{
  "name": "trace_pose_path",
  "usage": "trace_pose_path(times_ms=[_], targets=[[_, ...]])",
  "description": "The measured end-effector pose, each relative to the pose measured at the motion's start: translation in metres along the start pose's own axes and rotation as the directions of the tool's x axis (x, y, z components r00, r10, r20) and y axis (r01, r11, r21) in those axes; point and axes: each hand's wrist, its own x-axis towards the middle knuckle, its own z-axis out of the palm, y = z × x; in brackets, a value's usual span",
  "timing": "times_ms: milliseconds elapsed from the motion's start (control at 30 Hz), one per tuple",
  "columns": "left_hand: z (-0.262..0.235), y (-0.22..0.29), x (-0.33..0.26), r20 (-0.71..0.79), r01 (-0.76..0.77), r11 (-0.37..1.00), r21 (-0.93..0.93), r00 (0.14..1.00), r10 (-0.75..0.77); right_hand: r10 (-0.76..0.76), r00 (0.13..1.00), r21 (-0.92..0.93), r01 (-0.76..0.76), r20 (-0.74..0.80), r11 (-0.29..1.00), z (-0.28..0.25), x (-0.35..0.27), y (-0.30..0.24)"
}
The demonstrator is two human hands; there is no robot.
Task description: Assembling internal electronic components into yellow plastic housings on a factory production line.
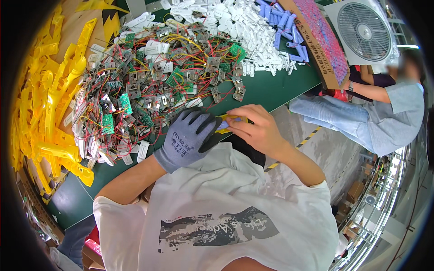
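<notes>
My left hand (189, 137), in a grey work glove, and my bare right hand (255, 128) both grasp a small yellow plastic piece (229, 119) between them, just off the edge of the green table (266, 88). At ten o'clock from my hands lies a tangled heap of circuit boards and wires (153, 86). Yellow plastic shells (54, 104) are stacked at nine o'clock, white plastic parts (230, 22) and blue cylinders (282, 27) at twelve. A seated person (384, 113) is at three o'clock.
</notes>
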Motion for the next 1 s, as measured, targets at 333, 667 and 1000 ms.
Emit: trace_pose_path(times_ms=[333, 667, 1000], targets=[[-0.009, 0.025, -0.002, -0.100, -0.069, 0.958, 0.280, 0.990, 0.100, 0.053, 0.994, 0.290, -0.022, -0.100, 0.957, 0.016, -0.028, 0.006], [-0.012, 0.074, -0.015, -0.162, 0.445, 0.807, -0.389, 0.829, -0.535, 0.542, 0.649, 0.550, -0.220, -0.534, 0.806, 0.016, -0.023, -0.054], [0.032, 0.076, 0.009, -0.020, 0.351, 0.348, -0.869, 0.679, -0.734, 0.326, 0.917, 0.776, -0.029, -0.231, 0.630, 0.006, -0.050, -0.025]])
